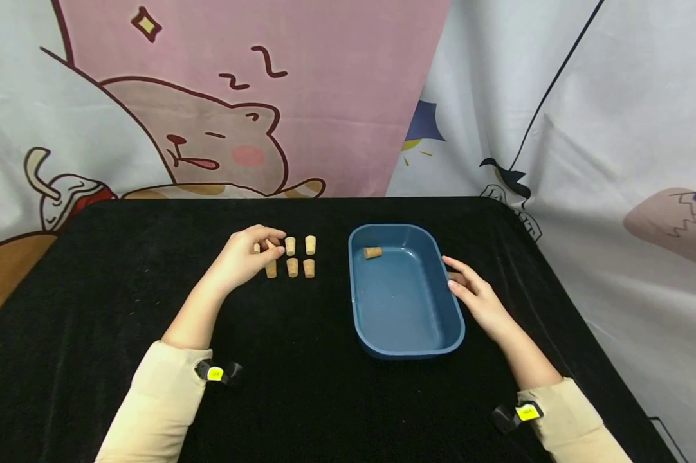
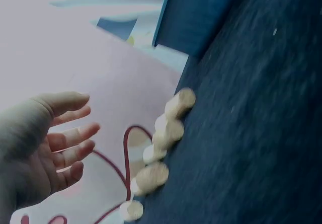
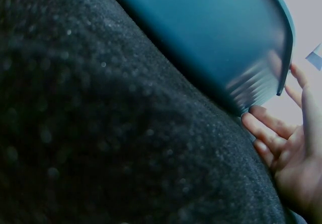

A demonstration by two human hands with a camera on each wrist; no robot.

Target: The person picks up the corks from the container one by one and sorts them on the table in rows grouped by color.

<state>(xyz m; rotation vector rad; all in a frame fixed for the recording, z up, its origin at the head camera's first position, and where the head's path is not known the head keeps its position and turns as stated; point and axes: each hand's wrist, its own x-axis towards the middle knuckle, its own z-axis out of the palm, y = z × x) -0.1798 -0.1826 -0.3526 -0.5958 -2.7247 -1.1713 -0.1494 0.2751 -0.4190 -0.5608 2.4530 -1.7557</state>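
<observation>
Several tan corks (image 1: pixel 293 267) stand in two short rows on the black cloth. My left hand (image 1: pixel 247 255) is over the left end of these rows and hides part of some corks. The left wrist view shows that hand (image 2: pixel 48 148) with relaxed, spread fingers and nothing between them, apart from the corks (image 2: pixel 152 177). A blue rectangular bin (image 1: pixel 406 347) stands to the right, with one cork (image 1: pixel 373 253) lying on its side near the far left corner inside. My right hand (image 1: pixel 480 299) rests its fingertips against the bin's right side, fingers loosely extended.
Black cloth (image 1: pixel 302 399) covers the table. Behind its far edge hangs a printed curtain (image 1: pixel 348 116) with cartoon figures. A dark strapped wrist camera (image 1: pixel 220 373) sits on the left sleeve, and another (image 1: pixel 518 415) on the right one.
</observation>
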